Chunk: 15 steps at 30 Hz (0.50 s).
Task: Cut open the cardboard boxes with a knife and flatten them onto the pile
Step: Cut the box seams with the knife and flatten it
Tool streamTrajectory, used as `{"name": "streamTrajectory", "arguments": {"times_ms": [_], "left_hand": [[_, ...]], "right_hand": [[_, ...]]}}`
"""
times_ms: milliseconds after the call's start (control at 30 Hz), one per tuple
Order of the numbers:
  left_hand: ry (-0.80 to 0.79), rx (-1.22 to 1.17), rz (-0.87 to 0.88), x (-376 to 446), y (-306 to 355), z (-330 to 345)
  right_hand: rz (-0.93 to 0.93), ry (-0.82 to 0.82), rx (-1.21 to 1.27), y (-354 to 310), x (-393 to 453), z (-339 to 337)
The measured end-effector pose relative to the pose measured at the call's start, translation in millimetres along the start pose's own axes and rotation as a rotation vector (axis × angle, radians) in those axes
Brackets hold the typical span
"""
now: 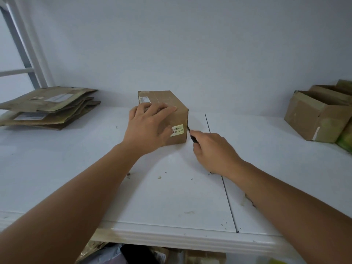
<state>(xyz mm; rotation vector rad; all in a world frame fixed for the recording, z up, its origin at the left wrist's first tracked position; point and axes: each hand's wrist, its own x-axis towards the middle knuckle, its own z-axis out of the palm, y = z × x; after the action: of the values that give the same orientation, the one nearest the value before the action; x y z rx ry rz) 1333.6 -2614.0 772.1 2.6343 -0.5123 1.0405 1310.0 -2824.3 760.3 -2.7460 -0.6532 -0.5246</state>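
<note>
We work at a white table (pixel 171 197) set against a pale wall, and on it lie 3 groups of cardboard. Far left sits the pile (pixel 49 107) of flattened boxes, several sheets deep, with white labels showing. Far right stand the open boxes (pixel 320 115), at least 2 of them pressed together; their tops are open, but we cannot see what, if anything, is inside.

Between them, near the back of the table, stands the closed box (pixel 167 111), taped along its top, its long axis running away from us toward the wall. A yellow barcode sticker (pixel 177 130) sits on its near face.

Our left hand (pixel 148 124) lies over the near top edge of this box, fingers spread and pressing down to steady it. Our right hand (pixel 213 149) is just beside the box's near right corner, fingers curled round the dark handle of the knife (pixel 192 137). The blade points up and left at the right vertical edge of the near face, touching or nearly touching it; we cannot tell whether it has entered the cardboard.

We judge the cut must run along that right-hand edge, with the box lying left of the knife hand. The bracing fingers are close to the blade's path, so a slip is the risk.
</note>
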Motion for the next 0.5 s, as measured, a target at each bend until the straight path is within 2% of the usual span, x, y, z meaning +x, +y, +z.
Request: {"name": "streamTrajectory", "arguments": {"times_ms": [67, 233, 400, 500], "left_hand": [[0.013, -0.005, 0.001, 0.4, 0.5, 0.6], [0.018, -0.01, 0.008, 0.5, 0.3, 0.5], [0.015, -0.019, 0.007, 0.4, 2.5, -0.7], [0.012, -0.036, 0.0, 0.6, 2.0, 0.3]], "right_hand": [[-0.029, 0.055, -0.016, 0.1, 1.5, -2.7], [-0.042, 0.074, -0.047, -4.9, -1.4, -4.9], [-0.036, 0.246, -0.012, -7.4, 3.1, -12.1], [-0.017, 0.236, 0.033, -3.8, 3.4, -8.8]]}}
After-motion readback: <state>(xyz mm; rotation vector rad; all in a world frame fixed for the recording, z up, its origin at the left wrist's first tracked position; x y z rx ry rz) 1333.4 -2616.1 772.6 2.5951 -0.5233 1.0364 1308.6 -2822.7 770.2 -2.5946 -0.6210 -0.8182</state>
